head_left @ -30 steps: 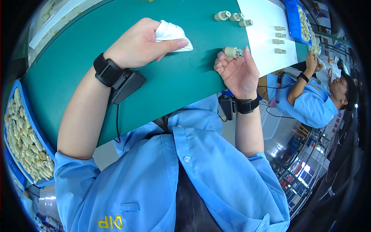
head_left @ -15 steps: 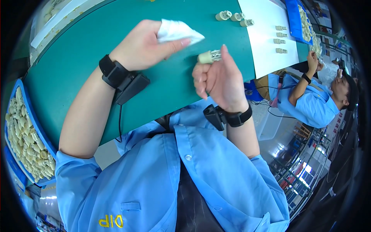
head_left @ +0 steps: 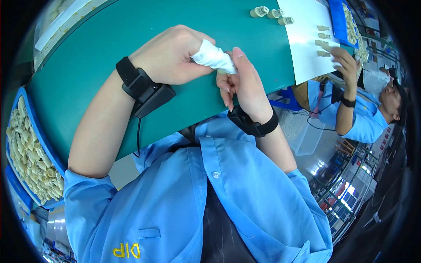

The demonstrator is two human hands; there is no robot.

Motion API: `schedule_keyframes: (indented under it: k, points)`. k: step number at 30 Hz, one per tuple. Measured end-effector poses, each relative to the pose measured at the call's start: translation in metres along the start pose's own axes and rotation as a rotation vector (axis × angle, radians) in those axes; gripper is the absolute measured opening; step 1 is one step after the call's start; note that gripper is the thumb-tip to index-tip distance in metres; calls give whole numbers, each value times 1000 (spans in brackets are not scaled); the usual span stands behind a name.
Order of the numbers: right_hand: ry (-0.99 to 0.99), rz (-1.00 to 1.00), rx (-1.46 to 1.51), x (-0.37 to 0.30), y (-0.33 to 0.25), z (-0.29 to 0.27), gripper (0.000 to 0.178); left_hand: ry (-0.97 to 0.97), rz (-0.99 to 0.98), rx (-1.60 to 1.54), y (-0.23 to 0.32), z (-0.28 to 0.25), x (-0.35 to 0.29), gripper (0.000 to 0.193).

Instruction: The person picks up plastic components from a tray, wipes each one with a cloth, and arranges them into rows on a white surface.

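My left hand is closed on a white cloth, bunched and folded between thumb and fingers. The cloth reaches over to my right hand, whose thumb and fingers are closed at its right end. The cream cylindrical part with a metal end held there a moment ago is now covered by the cloth and fingers. Three similar cream parts stand or lie on the green mat toward the far right. Both wrists wear black straps with small boxes.
A white sheet at the right bears a row of several cream parts. Blue trays heaped with such parts stand at far left and far right. A co-worker in a blue shirt reaches toward the sheet's row.
My hands have come together, and the cloth now wraps over the cream part in my right hand. The co-worker's hand has moved left to the row on the sheet.
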State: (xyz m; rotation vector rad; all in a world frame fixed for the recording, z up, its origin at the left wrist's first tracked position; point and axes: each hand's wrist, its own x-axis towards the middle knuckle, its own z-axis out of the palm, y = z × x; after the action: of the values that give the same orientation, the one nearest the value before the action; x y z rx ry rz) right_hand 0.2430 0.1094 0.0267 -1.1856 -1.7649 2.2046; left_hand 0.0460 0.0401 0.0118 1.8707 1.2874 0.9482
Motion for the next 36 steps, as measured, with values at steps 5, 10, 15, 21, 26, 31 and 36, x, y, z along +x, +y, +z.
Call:
schedule_keyframes:
  k: [5,10,15,21,26,31,36]
  points:
    - [42,-137,-200,0,-1,3,53,145,72,-204,-13,1,-1,11]
    - [12,-131,-213,-1,-7,-1,49,226,-27,-245,-16,0,-2,17]
    - [-14,-232,-236,-3,-2,-1,46,323,136,-183,-11,-5,-5,17]
    - [-79,-277,-245,-1,3,-6,43,84,250,-25,-10,2,-2,17]
    - [-138,-222,-158,-3,0,-9,41,170,190,-117,-13,1,-4,19]
    - [-159,-220,-161,-3,1,-9,40,278,263,-89,-13,2,-7,18]
    - [-139,-234,-200,-3,1,-10,39,124,291,-211,-12,-3,-6,16]
